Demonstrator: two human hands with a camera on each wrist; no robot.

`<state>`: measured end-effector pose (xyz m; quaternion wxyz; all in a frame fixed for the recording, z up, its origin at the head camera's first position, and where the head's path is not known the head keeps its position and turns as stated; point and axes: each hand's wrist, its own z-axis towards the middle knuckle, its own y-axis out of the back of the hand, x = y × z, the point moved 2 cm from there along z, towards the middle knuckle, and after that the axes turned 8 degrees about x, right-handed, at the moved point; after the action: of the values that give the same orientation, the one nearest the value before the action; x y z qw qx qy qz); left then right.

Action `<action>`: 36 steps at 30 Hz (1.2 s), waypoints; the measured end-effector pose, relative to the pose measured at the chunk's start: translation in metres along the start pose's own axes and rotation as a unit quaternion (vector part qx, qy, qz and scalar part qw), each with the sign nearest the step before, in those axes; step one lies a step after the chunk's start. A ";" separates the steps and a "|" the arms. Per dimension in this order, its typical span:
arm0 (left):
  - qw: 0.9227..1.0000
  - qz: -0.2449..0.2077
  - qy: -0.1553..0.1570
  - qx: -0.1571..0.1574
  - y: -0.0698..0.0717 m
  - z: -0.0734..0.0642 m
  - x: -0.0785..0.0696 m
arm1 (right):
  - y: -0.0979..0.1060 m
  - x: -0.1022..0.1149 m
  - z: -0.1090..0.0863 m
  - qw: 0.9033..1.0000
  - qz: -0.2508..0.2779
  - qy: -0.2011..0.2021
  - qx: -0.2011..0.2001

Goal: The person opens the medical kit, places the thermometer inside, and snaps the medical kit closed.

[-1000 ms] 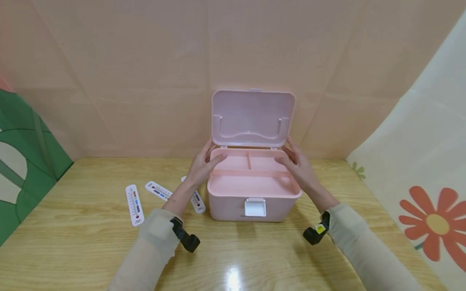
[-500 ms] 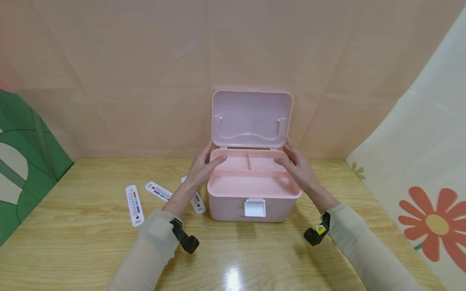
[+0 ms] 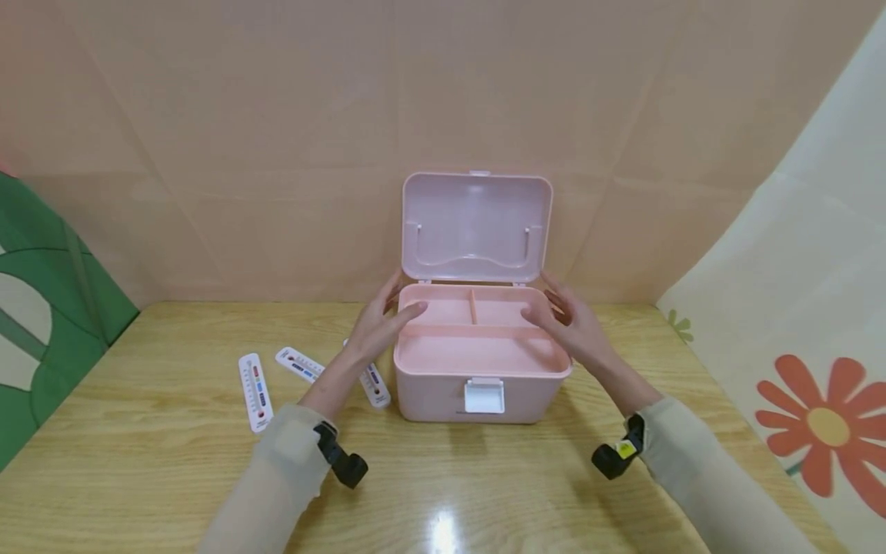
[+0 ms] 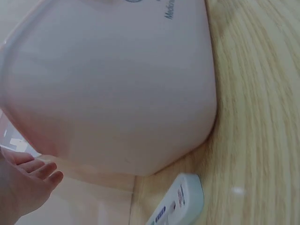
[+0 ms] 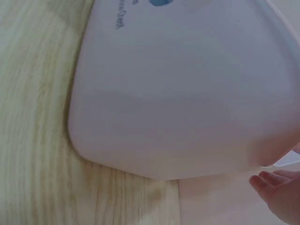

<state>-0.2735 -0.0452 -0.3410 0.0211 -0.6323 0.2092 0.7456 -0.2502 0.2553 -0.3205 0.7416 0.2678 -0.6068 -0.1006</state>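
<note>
- Nearest me, beige sleeves (image 3: 258, 485) fill the lower frame.
- Mid-left, three thermometer strips (image 3: 257, 392) lie on the wooden surface (image 3: 173, 469).
- Frame centre, here's the pink box (image 3: 429, 398)!
- Left hand (image 3: 377, 327) at its left side, grip apart; right hand (image 3: 574, 325) opposite, grip apart too. Contact? Can't tell.
- Behind, the lid (image 3: 477, 219) stands raised.

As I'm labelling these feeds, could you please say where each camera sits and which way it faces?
Head: on the head, facing forward and down at the open pink box; left hand, right hand and sleeves show.
Left wrist: on that wrist, facing the box and one thermometer; left fingers show.
Right wrist: on that wrist, facing the box; right fingers show.
Both wrist views share the box and table.
</note>
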 end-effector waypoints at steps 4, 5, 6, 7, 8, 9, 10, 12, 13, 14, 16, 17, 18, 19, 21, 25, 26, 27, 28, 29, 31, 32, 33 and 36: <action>0.999 0.022 0.024 0.005 0.004 -0.006 0.003 | 0.000 -0.001 -0.008 1.000 -0.013 -0.008 0.012; 0.999 0.026 0.026 0.007 0.005 -0.007 0.003 | 0.000 -0.001 -0.010 1.000 -0.016 -0.011 0.015; 0.999 0.031 0.030 0.007 0.006 -0.008 0.003 | 0.000 -0.001 -0.012 1.000 -0.018 -0.015 0.018; 0.999 0.037 0.033 0.009 0.007 -0.010 0.003 | 0.000 -0.001 -0.015 0.999 -0.020 -0.018 0.021; 0.999 0.041 0.032 0.010 0.007 -0.011 0.004 | 0.000 0.000 -0.017 0.999 -0.020 -0.020 0.022; 0.999 0.046 0.028 0.011 0.008 -0.012 0.004 | 0.000 0.000 -0.018 0.999 -0.020 -0.022 0.022; 0.998 0.051 0.027 0.011 0.008 -0.013 0.004 | 0.000 0.001 -0.020 0.999 -0.019 -0.021 0.023; 0.998 0.061 0.019 0.012 0.009 -0.014 0.005 | 0.000 0.001 -0.024 0.999 -0.021 -0.022 0.023; 0.998 0.066 0.014 0.013 0.009 -0.015 0.005 | -0.001 0.002 -0.025 0.999 -0.022 -0.021 0.022; 0.997 0.070 0.012 0.014 0.010 -0.016 0.005 | -0.001 0.003 -0.027 0.999 -0.025 -0.020 0.021; 0.997 0.076 0.006 0.016 0.010 -0.018 0.005 | -0.001 0.004 -0.029 0.999 -0.029 -0.019 0.020; 0.997 0.078 0.003 0.018 0.010 -0.019 0.005 | -0.001 0.004 -0.030 0.999 -0.031 -0.022 0.020; 0.997 0.081 0.002 0.019 0.010 -0.020 0.004 | -0.001 0.004 -0.031 0.999 -0.032 -0.023 0.019; 0.996 0.083 -0.001 0.019 0.010 -0.022 0.004 | -0.001 0.004 -0.032 0.999 -0.034 -0.026 0.020; 0.996 0.088 -0.009 0.020 0.010 -0.023 0.004 | -0.001 0.004 -0.033 0.998 -0.038 -0.040 0.023; 0.994 0.105 -0.028 0.015 0.011 -0.027 0.005 | 0.000 0.002 -0.037 0.996 -0.050 -0.067 0.026; 0.993 0.110 -0.033 0.013 0.011 -0.028 0.006 | 0.000 0.002 -0.038 0.996 -0.052 -0.070 0.025; 0.993 0.115 -0.037 0.010 0.012 -0.029 0.006 | 0.000 0.002 -0.039 0.996 -0.053 -0.073 0.024; 0.992 0.118 -0.040 0.008 0.012 -0.030 0.007 | 0.000 0.002 -0.039 0.996 -0.054 -0.072 0.022; 0.992 0.120 -0.045 0.006 0.013 -0.031 0.008 | 0.001 0.002 -0.040 0.996 -0.057 -0.073 0.020; 0.991 0.124 -0.055 0.003 0.013 -0.033 0.009 | 0.000 0.002 -0.042 0.996 -0.062 -0.069 0.016; 0.990 0.125 -0.061 0.002 0.014 -0.034 0.009 | 0.000 0.002 -0.044 0.995 -0.064 -0.069 0.014; 0.990 0.128 -0.066 0.001 0.014 -0.035 0.010 | 0.000 0.002 -0.045 0.995 -0.066 -0.069 0.013; 0.987 0.137 -0.085 -0.003 0.015 -0.038 0.010 | -0.001 0.002 -0.050 0.995 -0.069 -0.068 0.013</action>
<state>-0.2445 -0.0738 -0.3505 -0.0653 -0.5323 0.2886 0.7932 -0.2022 0.2669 -0.3254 0.6862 0.3107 -0.6375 -0.1618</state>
